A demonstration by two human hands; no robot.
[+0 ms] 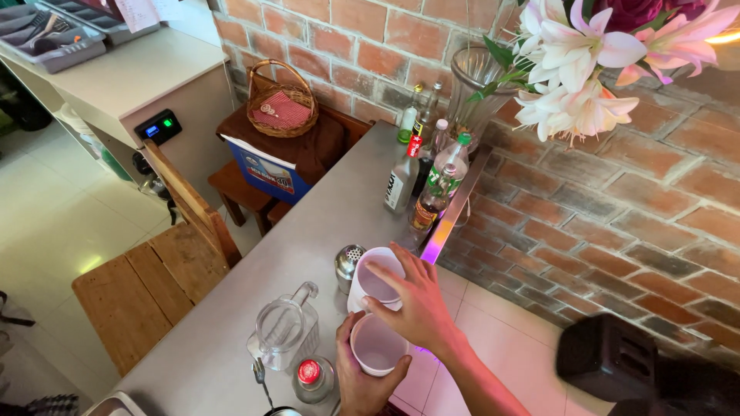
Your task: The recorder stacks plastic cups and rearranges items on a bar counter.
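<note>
Left hand point(362, 381) grips lower white plastic cup point(378, 347), empty; right hand point(412, 300) pinches rim of second white cup point(375, 279) just above, also empty; clear glass jug point(284, 331) left of left hand, nothing poured yet

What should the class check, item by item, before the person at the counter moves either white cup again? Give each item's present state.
1. Left hand grips the lower white cup around its side: ok.
2. Right hand has fingers on the upper white cup rim: ok.
3. Both cups upright: ok.
4. Cups hold liquid: cannot tell.
5. Glass pitcher stands apart from the cups: ok.
6. Metal shaker is touching the upper cup: cannot tell.
</note>
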